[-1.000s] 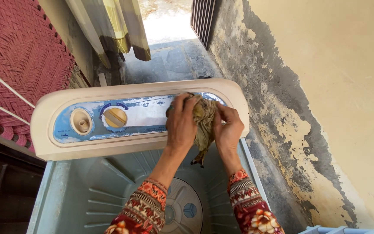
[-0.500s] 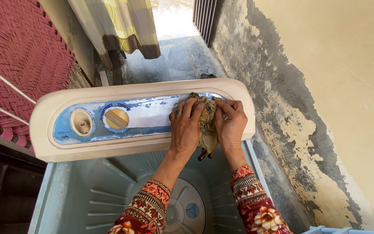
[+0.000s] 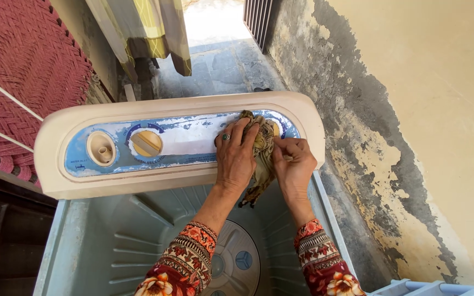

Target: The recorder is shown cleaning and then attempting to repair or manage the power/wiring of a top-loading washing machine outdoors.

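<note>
A cream washing machine control panel point(image 3: 193, 109) with a worn blue face carries two round dials point(image 3: 146, 143). My left hand point(image 3: 236, 159), wearing a green-stone ring, presses a crumpled brownish rag point(image 3: 261, 151) against the right end of the panel. My right hand point(image 3: 293, 164) pinches the same rag from its right side. The rag's lower end dangles over the open wash tub point(image 3: 138, 235). A third dial at the right is mostly hidden behind the rag.
The pale blue tub has ribbed walls and a round agitator point(image 3: 237, 260) at the bottom. A peeling wall point(image 3: 390, 137) runs along the right. A red woven cot point(image 3: 17, 82) leans at left. Striped cloth point(image 3: 149, 33) hangs at the back. A light blue plastic rim point(image 3: 434, 286) shows at bottom right.
Both hands and the rag have shifted slightly right along the panel, still pressed on its right end; the view has tilted a little.
</note>
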